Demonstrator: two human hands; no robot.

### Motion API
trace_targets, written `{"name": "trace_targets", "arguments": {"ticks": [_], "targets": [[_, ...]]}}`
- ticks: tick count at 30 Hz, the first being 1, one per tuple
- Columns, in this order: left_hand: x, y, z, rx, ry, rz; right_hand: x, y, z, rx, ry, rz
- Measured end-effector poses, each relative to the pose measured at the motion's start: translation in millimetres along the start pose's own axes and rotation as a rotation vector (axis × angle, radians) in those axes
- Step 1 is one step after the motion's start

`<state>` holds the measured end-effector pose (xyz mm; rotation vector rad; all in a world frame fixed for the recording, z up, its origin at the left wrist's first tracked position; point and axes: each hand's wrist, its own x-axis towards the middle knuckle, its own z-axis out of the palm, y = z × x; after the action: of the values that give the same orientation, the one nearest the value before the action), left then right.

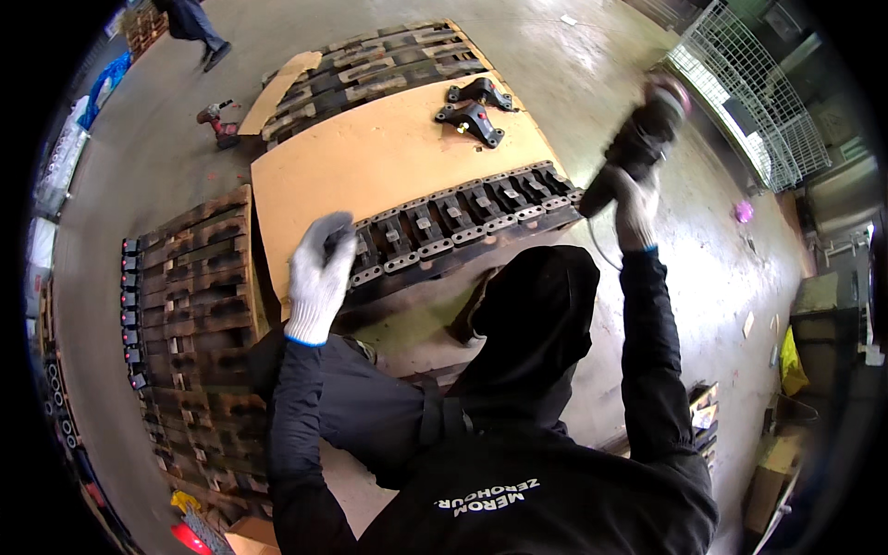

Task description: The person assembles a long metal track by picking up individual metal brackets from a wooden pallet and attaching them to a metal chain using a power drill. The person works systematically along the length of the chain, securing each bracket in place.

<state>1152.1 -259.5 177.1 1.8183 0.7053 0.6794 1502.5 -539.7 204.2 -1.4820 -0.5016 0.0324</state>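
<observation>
My right hand [636,211], in a white and grey work glove, is raised at the right and grips a dark corded power tool [643,134]. The tool is blurred, so its exact kind does not show. Beside the left end of a row of dark metal brackets [453,213], my gloved left hand [319,273] hovers with thumb and fingers apart. Nothing shows between them. These brackets lie side by side along the near edge of a cardboard sheet [342,166], their drilled end pads bare grey metal. Two more black brackets [474,116] rest farther back on the cardboard.
Wooden pallets [199,305] lie left and beneath the cardboard, several small black parts [129,305] along one's far-left edge. A red cordless drill [218,125] sits at the back left. At right stands a wire mesh cage [749,92]. A person's leg [199,32] shows far back.
</observation>
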Motion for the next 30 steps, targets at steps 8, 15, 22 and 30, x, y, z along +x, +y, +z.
{"name": "trace_targets", "arguments": {"ticks": [8,15,22,30], "targets": [[47,-46,81,-0.274,-0.419,-0.058,-11,8,191,-0.255,-0.540,-0.010],[48,-107,83,-0.221,-0.417,-0.353,-50,21,260,-0.372,-0.915,-0.094],[75,-111,109,-0.312,-0.357,-0.378,-19,16,246,-0.248,-0.695,-0.011],[104,-76,146,-0.746,-0.412,-0.286,-24,10,173,-0.104,-0.180,-0.160]]}}
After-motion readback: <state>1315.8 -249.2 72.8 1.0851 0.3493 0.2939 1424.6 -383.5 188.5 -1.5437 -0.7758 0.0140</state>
